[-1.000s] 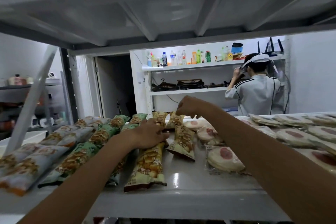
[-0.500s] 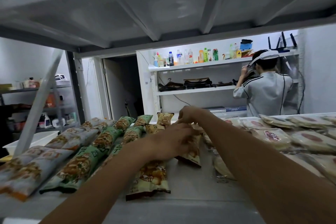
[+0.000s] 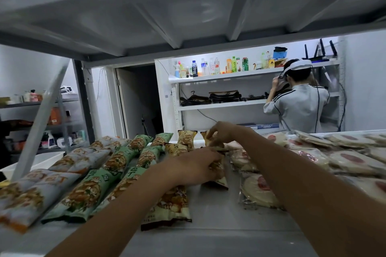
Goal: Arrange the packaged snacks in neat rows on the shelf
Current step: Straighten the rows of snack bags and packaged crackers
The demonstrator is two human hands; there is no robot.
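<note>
left hand (image 3: pixel 198 165) moved right | right hand (image 3: pixel 221 132) pinches yellow packet (image 3: pixel 210 142) | labels blurred

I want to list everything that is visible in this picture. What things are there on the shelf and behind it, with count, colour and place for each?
shelf: one, pale grey metal, under all the packets
grey-white snack packets: several, far left row
green snack packets: several, two rows right of those
yellow snack packets: at least four, middle row
round cakes: many, pale with red centre, clear wrap, right side
bottles: many, mixed colours, top of white back shelf
other person: one, grey shirt, back right, facing away
left hand: grips one of the yellow snack packets, mid-row
right hand: pinches one at the back
</note>
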